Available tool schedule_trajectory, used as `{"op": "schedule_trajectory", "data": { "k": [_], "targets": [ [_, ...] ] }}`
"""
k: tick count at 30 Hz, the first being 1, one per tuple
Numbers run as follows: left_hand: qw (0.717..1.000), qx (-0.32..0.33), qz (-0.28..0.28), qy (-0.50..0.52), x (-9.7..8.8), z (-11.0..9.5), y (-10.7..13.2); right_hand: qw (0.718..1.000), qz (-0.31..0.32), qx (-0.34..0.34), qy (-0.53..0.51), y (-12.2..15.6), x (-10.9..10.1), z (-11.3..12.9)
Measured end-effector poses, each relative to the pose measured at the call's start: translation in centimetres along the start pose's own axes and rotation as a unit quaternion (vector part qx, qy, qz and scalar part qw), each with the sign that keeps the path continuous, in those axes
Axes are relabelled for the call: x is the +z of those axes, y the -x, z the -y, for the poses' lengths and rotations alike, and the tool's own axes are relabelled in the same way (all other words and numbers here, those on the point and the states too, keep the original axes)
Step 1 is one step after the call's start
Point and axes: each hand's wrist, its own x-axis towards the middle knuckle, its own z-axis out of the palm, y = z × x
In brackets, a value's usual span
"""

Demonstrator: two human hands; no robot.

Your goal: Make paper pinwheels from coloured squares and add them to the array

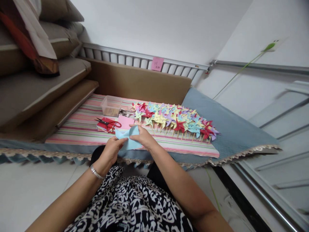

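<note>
Between my two hands is a piece of light blue paper, partly folded, with corners bent up toward its middle. My left hand pinches its left side. My right hand grips the right side, thumb near the centre. Just beyond the paper lie red-handled scissors on a small stack of coloured paper, with pink paper sheets beside them. Many finished paper pinwheels on wooden sticks lie in rows to the right, in red, yellow, blue, green and purple.
A clear plastic box with thin sticks stands behind the scissors. Striped cloth covers the bed. A brown board leans against the white radiator, which bears a pink note. Stacked cushions rise at the left.
</note>
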Motion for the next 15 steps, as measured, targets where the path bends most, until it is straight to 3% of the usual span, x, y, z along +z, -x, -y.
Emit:
{"op": "schedule_trajectory", "data": {
  "k": [3,5,7,9,12,15],
  "targets": [
    [1.000,0.002,-0.015,-0.002,-0.2,-0.3,-0.2,0.999,-0.024,-0.035,0.019,0.4,0.0,-0.5],
    [1.000,0.004,-0.029,-0.004,-0.5,-0.6,-0.2,0.989,-0.073,-0.102,0.082,1.3,-0.3,-1.1],
    [0.999,0.006,-0.040,-0.006,-0.8,-0.9,-0.3,0.959,-0.105,-0.195,0.175,2.6,-0.6,-1.8],
    [0.999,0.003,-0.043,-0.010,-1.0,-1.0,-0.4,0.922,-0.093,-0.267,0.265,3.9,-0.7,-2.6],
    [0.999,-0.003,-0.041,-0.018,-1.0,-0.9,-0.6,0.886,-0.075,-0.302,0.344,5.3,-0.6,-3.8],
    [0.999,-0.003,-0.044,-0.027,-0.8,-0.8,-0.8,0.878,-0.092,-0.305,0.358,5.4,-0.4,-4.4]
  ]
}}
